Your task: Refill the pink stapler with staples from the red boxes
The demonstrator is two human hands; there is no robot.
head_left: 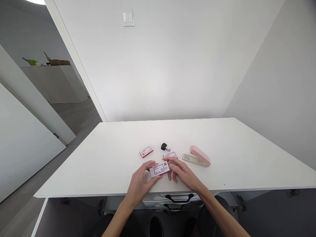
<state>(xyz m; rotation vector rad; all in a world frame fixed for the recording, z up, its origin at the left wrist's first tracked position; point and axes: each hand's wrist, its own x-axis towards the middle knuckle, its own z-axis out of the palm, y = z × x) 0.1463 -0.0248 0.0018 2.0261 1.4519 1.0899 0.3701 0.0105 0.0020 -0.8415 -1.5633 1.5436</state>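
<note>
A small red-and-white staple box (159, 169) is held just above the white table (103, 158), near its front edge. My left hand (142, 181) pinches the box's left end and my right hand (181, 171) grips its right end. A second staple box (146, 151) lies behind to the left. A third box (170, 154) lies just past my right fingers. A pink and cream stapler (197, 156) rests to the right. A small black staple remover (164, 146) sits behind the boxes.
The table stands against a white wall with a light switch (128, 17). Under the table's front edge a case with black handles (176, 199) shows. An open doorway at left leads to a room with a white counter (54, 82).
</note>
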